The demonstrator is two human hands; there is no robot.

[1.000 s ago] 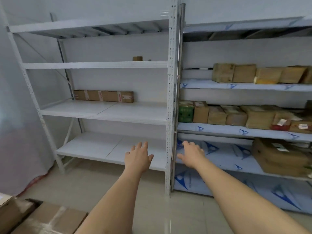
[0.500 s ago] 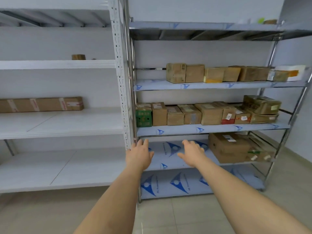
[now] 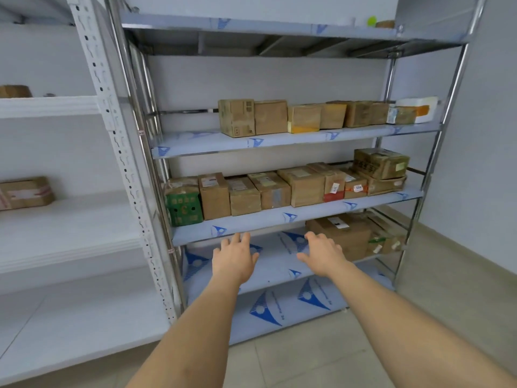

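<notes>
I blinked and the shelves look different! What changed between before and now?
The view swung right: the white rack slid to the left and the steel rack with cardboard boxes now fills the middle. The left hand and right hand stay open, reaching forward, holding nothing. Boxes unmoved.

Large brown cardboard box [image 3: 347,239] — white label on top, flat on the film-covered lower shelf [image 3: 279,263]

Chrome steel shelving rack [image 3: 251,223], boards film-covered. Upper board: row of brown cardboard boxes [image 3: 270,117], white foam box [image 3: 419,106] at right end. Middle board: green printed carton [image 3: 183,208] leftmost, taped brown parcels [image 3: 306,189] beside. Lower board: large brown cardboard box [image 3: 345,240].
</notes>
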